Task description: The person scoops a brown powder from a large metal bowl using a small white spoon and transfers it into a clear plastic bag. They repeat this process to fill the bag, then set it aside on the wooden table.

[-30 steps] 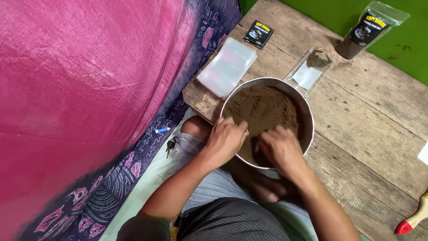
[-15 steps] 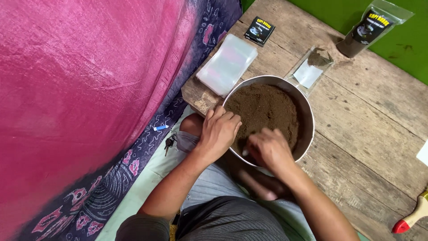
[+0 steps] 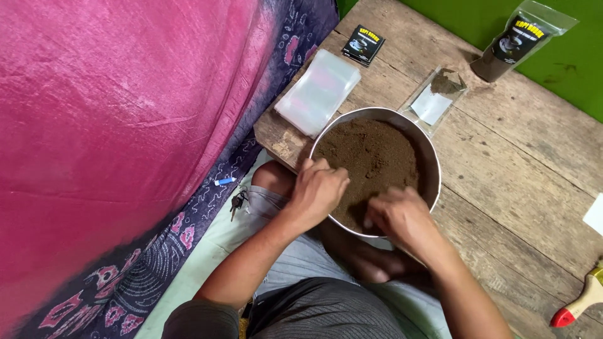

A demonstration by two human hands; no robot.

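Below, both hands, left hand (image 3: pixel 317 191) and right hand (image 3: pixel 399 216), fingers curled in brown powder (image 3: pixel 370 154), weathered plank table (image 3: pixel 521 169), green wall (image 3: pixel 565 69).

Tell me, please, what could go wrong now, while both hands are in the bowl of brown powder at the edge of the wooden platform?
1. The metal bowl seems to overhang the wooden platform edge above the person's lap; pressing on its near rim could tip it.
2. The left hand and right hand work the brown powder near that rim, so powder may spill onto the clothes.
3. Scattered powder could dirty the stack of clear bags beside the bowl.
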